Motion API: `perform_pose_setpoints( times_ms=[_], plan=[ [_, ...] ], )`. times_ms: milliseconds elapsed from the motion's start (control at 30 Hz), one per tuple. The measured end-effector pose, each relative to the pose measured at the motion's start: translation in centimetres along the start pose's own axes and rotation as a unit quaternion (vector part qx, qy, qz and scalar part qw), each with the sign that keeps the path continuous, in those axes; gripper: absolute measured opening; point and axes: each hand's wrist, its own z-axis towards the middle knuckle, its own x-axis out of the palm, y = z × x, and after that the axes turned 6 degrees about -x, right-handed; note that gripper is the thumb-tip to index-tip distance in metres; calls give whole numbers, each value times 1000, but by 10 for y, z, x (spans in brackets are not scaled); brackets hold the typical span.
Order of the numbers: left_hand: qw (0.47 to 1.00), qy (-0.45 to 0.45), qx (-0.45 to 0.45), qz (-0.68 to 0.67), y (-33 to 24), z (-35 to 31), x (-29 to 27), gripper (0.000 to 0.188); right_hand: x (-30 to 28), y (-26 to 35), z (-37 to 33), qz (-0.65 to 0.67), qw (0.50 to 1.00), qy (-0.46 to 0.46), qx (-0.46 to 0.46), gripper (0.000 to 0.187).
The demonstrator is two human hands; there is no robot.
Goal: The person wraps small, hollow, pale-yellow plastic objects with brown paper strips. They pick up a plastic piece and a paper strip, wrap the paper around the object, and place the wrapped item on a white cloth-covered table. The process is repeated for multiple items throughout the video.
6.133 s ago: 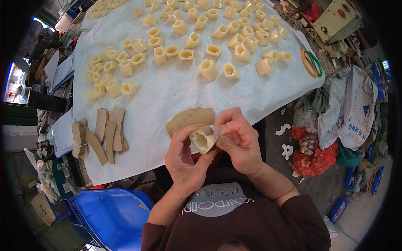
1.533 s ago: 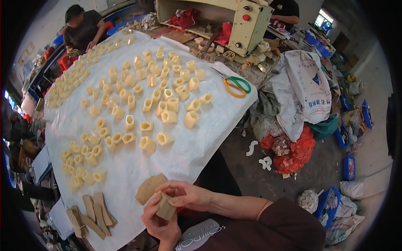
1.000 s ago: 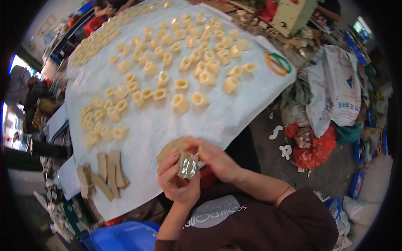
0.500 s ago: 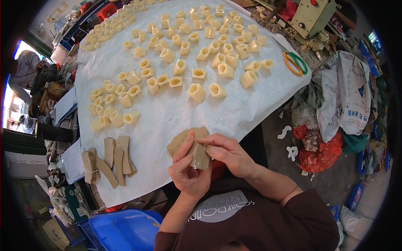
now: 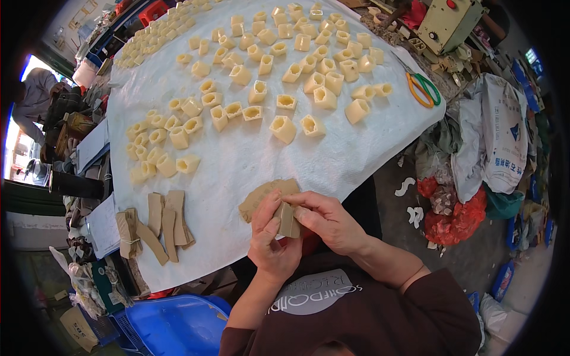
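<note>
Close to my body, just past the table's near edge, both hands grip a small angular block (image 5: 289, 223) with tan-brown faces. My left hand (image 5: 270, 246) closes round its left side, fingers on top. From the right, my right hand (image 5: 333, 224) pinches its upper edge between thumb and fingers. Part of the block is hidden by the fingers. Beyond my hands lies a flat tan piece with a rounded edge (image 5: 254, 200). Several tan strips (image 5: 168, 226) rest to the left, one bundle tied. Many pale yellow hollow blocks (image 5: 282, 129) stand and lie across the white table cover (image 5: 214, 160).
Scissors with orange and green handles (image 5: 423, 90) lie at the table's right edge. A green machine (image 5: 449, 26) stands at the far right. Sacks and a red bag (image 5: 454, 222) sit on the floor to the right. A blue plastic chair (image 5: 172, 326) is at lower left.
The block has turned slightly in my fingers, and its shiny face shows less. Both hands stay closed on it, shifted a little to the right. Things on the table appear unmoved.
</note>
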Motion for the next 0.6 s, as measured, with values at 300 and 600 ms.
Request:
perform_pose_setpoints(
  times_ms=[300, 600],
  plan=[
    [1000, 10, 7, 27, 2, -2, 0, 57, 7, 4, -4, -11, 999, -7, 40, 36],
    [999, -6, -12, 36, 3, -4, 0, 55, 17, -11, -11, 24, 1000, -4, 2, 51]
  ],
)
